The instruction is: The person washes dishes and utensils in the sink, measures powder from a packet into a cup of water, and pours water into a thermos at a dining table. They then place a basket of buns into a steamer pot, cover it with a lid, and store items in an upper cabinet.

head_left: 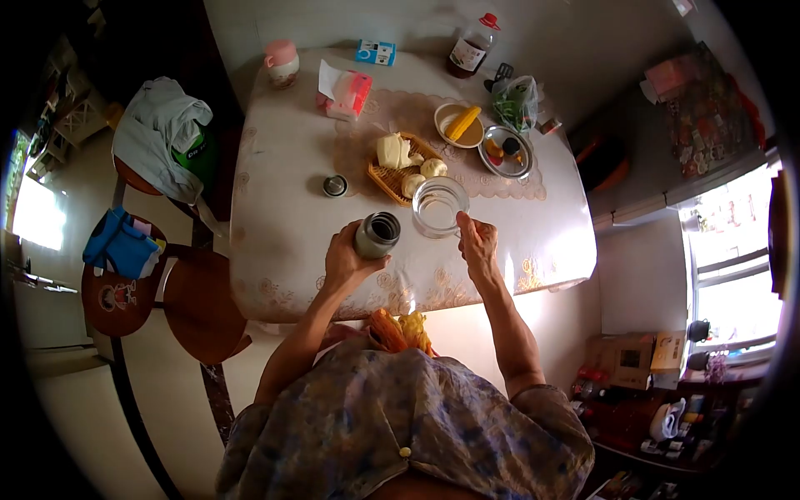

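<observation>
My left hand point(348, 254) is wrapped round an uncapped thermos flask point(377, 236), its dark mouth facing up toward me. In my right hand point(477, 240) is the handle of a clear glass jug point(441, 207), just right of the flask; the two vessels are apart. Left of them on the table lies a round lid point(335, 185). Behind the jug, a wicker basket point(385, 182) holds pale buns point(433, 167) and a larger whitish piece point(392, 152).
Farther back on the table point(283, 208) are a bowl with corn point(462, 123), a metal dish point(507, 171), a bag of greens point(517, 104), a tissue pack point(343, 96), a pink-lidded cup point(282, 65) and a red-capped bottle point(473, 48). Wooden chairs point(200, 304) stand at left.
</observation>
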A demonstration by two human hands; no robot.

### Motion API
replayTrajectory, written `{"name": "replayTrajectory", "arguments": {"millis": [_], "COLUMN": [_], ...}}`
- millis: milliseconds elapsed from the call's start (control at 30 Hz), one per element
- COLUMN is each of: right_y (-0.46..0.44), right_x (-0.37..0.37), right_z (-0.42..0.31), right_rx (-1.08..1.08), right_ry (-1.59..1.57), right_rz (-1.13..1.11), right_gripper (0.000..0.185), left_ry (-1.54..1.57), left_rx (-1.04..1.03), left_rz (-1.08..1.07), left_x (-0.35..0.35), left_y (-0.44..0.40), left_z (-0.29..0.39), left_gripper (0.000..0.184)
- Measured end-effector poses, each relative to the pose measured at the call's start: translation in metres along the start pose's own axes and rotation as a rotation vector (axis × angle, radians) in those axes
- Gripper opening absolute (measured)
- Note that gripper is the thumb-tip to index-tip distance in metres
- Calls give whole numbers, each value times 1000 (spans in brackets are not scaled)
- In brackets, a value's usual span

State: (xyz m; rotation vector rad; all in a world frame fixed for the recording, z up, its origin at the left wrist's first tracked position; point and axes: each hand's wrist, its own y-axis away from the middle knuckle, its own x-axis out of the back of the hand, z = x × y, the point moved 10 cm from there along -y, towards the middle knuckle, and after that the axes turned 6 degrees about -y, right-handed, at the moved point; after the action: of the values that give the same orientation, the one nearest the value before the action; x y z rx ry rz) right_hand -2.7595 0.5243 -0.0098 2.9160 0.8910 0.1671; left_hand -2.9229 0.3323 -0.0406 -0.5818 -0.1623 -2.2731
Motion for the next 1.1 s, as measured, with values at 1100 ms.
{"name": "replayTrajectory", "arguments": {"millis": [1100], "right_y": [11], "right_x": [-44], "right_z": [-113], "right_rx": [422], "right_ry": [473], "right_rz": [-115], "right_gripper": [47], "left_ry": [14], "left_rx": [-122], "left_rz": [143], "left_x": [24], "left_y": [-11], "left_z": [34], "left_gripper": [61]}}
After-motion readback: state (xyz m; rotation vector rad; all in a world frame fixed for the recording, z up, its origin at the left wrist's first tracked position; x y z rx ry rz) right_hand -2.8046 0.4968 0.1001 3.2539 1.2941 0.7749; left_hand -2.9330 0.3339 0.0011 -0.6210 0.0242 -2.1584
